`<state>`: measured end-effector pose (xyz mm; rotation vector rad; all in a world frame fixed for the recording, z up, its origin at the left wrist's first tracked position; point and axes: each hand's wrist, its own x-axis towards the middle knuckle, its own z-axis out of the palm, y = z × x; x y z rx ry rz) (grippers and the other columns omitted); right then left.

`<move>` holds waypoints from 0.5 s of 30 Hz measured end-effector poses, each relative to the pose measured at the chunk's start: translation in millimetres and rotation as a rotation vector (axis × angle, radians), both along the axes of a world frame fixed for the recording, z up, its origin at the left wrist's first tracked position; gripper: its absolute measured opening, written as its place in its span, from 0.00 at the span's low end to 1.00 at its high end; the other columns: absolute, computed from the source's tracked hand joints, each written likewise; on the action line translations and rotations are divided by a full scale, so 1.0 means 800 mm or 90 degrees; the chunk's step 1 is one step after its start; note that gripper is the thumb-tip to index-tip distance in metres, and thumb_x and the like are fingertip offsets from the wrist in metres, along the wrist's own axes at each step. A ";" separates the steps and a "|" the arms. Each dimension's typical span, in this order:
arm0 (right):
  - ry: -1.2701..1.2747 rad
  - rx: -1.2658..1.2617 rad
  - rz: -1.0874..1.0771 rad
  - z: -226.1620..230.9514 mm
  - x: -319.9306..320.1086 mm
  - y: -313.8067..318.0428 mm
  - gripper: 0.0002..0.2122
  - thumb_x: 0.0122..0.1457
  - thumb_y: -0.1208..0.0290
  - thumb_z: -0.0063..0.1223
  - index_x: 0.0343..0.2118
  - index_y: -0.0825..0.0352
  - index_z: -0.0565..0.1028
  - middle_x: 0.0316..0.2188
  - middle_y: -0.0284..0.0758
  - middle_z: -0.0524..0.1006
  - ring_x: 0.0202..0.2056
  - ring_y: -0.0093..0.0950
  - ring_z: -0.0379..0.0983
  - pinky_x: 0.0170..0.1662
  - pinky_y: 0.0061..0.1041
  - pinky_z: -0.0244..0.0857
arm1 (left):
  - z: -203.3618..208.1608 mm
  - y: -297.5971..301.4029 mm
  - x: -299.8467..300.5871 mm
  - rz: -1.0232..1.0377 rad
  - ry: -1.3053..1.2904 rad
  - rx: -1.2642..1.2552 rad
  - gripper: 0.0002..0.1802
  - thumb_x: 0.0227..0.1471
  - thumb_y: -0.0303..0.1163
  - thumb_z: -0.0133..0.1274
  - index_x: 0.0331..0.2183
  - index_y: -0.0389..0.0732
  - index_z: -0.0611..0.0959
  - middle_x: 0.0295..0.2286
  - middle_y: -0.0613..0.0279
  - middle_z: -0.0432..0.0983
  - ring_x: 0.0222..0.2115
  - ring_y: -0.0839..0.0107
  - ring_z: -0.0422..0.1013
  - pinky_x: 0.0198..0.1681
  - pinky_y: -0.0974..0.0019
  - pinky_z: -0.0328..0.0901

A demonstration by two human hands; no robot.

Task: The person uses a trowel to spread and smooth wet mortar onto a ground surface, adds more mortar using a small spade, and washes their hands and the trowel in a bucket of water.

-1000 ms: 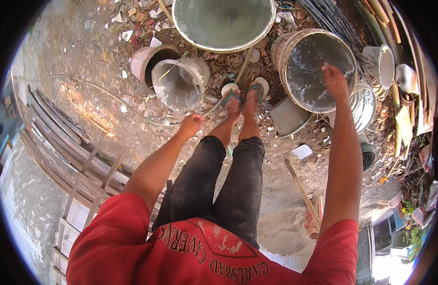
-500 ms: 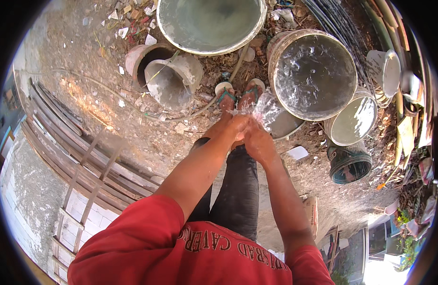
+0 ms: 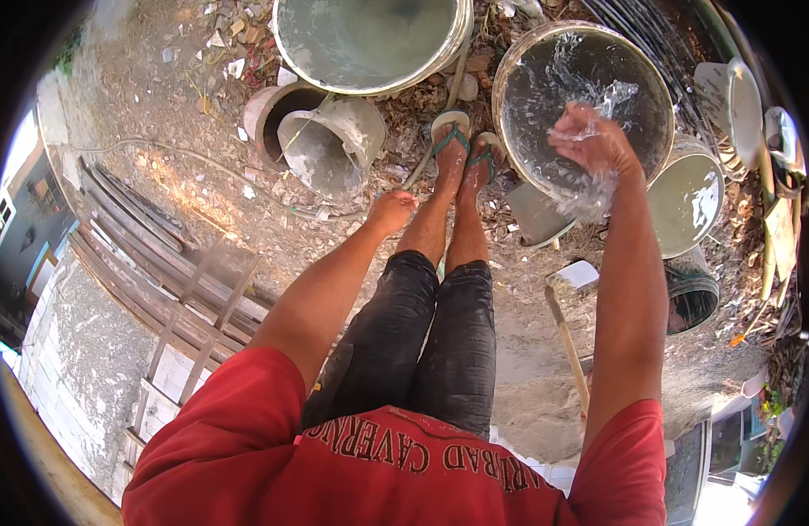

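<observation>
Over the large round bucket [image 3: 501,96] of grey water at the upper right, my right hand [image 3: 597,145] is bent at the wrist. Its wet fingers are loosely curved and partly apart, holding no object. Water [image 3: 615,96] splashes around the hand and spills past the near rim. My left hand [image 3: 392,211] hangs beside my left shin, away from the buckets. Its fingers are curled in, and nothing shows in them.
A wide tub [image 3: 369,90] of cloudy water stands at the top. Two empty-looking buckets [image 3: 343,131] lie tipped left of my sandalled feet [image 3: 451,145]. Right are a smaller water bucket [image 3: 685,206] and a dark bucket [image 3: 692,302]. A wooden handle [image 3: 569,342] and a hose [image 3: 185,151] lie on rubble-strewn ground.
My hands were together under splashing water before my feet. They have parted: the right went up and right over the large bucket, the left moved left and down beside my leg.
</observation>
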<state>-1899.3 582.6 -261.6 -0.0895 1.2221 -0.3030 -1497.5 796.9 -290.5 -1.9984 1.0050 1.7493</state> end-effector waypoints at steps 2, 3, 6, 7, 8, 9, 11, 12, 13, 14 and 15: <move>-0.061 0.049 0.043 0.036 0.060 0.064 0.15 0.63 0.64 0.53 0.43 0.73 0.76 0.36 0.44 0.79 0.37 0.34 0.79 0.40 0.30 0.74 | 0.016 -0.021 -0.038 0.141 0.016 0.124 0.14 0.54 0.36 0.56 0.42 0.43 0.83 0.37 0.57 0.81 0.35 0.66 0.77 0.39 0.65 0.69; -0.027 -0.047 0.218 0.070 0.102 0.091 0.20 0.65 0.55 0.45 0.39 0.71 0.78 0.35 0.41 0.81 0.34 0.32 0.80 0.41 0.31 0.75 | 0.024 -0.025 -0.053 0.286 0.029 0.251 0.13 0.54 0.35 0.56 0.42 0.42 0.83 0.37 0.57 0.81 0.34 0.68 0.77 0.38 0.66 0.69; 0.269 -0.485 0.694 0.063 0.188 0.242 0.16 0.61 0.62 0.44 0.38 0.70 0.78 0.34 0.51 0.79 0.39 0.47 0.78 0.42 0.41 0.72 | 0.016 -0.014 -0.062 -0.088 0.102 0.097 0.16 0.53 0.38 0.55 0.42 0.41 0.84 0.40 0.52 0.81 0.37 0.60 0.77 0.41 0.61 0.69; 0.312 -0.428 0.717 0.045 0.204 0.296 0.15 0.60 0.63 0.44 0.38 0.69 0.78 0.35 0.50 0.79 0.39 0.47 0.77 0.42 0.43 0.72 | 0.012 -0.016 -0.076 -0.237 0.086 0.026 0.18 0.53 0.41 0.55 0.42 0.42 0.84 0.41 0.50 0.80 0.40 0.55 0.77 0.44 0.59 0.69; 0.352 -0.367 0.735 0.039 0.210 0.331 0.13 0.58 0.64 0.44 0.37 0.67 0.77 0.36 0.48 0.79 0.40 0.47 0.77 0.42 0.46 0.71 | 0.017 -0.019 -0.085 -0.249 0.098 0.020 0.18 0.53 0.41 0.55 0.42 0.42 0.84 0.41 0.50 0.80 0.40 0.55 0.77 0.44 0.59 0.69; 0.352 -0.370 0.731 0.045 0.207 0.351 0.13 0.58 0.64 0.44 0.37 0.67 0.77 0.36 0.48 0.79 0.40 0.47 0.77 0.42 0.46 0.71 | 0.027 -0.012 -0.076 -0.271 0.088 0.021 0.20 0.53 0.43 0.55 0.43 0.42 0.84 0.42 0.48 0.80 0.42 0.53 0.76 0.46 0.59 0.68; 0.501 -0.460 0.425 0.058 0.184 0.377 0.12 0.59 0.65 0.44 0.37 0.65 0.77 0.35 0.47 0.79 0.38 0.48 0.77 0.42 0.47 0.70 | 0.044 -0.014 -0.042 -0.296 0.067 0.012 0.22 0.52 0.46 0.56 0.44 0.42 0.83 0.42 0.47 0.79 0.44 0.51 0.75 0.49 0.59 0.67; 0.506 -0.335 0.454 0.059 0.166 0.382 0.12 0.60 0.65 0.43 0.37 0.65 0.78 0.37 0.47 0.79 0.38 0.49 0.77 0.42 0.47 0.70 | 0.050 -0.014 -0.019 -0.232 0.053 0.004 0.21 0.54 0.43 0.55 0.45 0.41 0.83 0.42 0.50 0.80 0.43 0.56 0.76 0.48 0.61 0.68; 0.508 -0.210 0.479 0.058 0.133 0.387 0.13 0.60 0.65 0.42 0.37 0.64 0.78 0.38 0.47 0.79 0.38 0.49 0.76 0.43 0.47 0.70 | 0.055 -0.014 0.007 -0.168 0.041 -0.005 0.20 0.55 0.41 0.55 0.46 0.40 0.82 0.42 0.52 0.81 0.42 0.61 0.76 0.47 0.63 0.68; 0.518 -0.307 0.683 0.025 0.053 0.434 0.16 0.62 0.61 0.41 0.39 0.65 0.78 0.40 0.48 0.79 0.41 0.51 0.76 0.47 0.47 0.69 | 0.051 -0.032 -0.004 -0.126 0.076 -0.018 0.19 0.57 0.39 0.55 0.47 0.38 0.82 0.41 0.54 0.81 0.42 0.66 0.77 0.46 0.65 0.69; 0.538 -0.260 0.592 0.047 0.049 0.418 0.16 0.62 0.60 0.41 0.38 0.66 0.78 0.40 0.51 0.78 0.42 0.51 0.75 0.47 0.46 0.69 | 0.043 -0.014 0.065 0.058 0.043 -0.021 0.17 0.57 0.35 0.55 0.47 0.39 0.81 0.39 0.56 0.81 0.40 0.69 0.76 0.44 0.67 0.69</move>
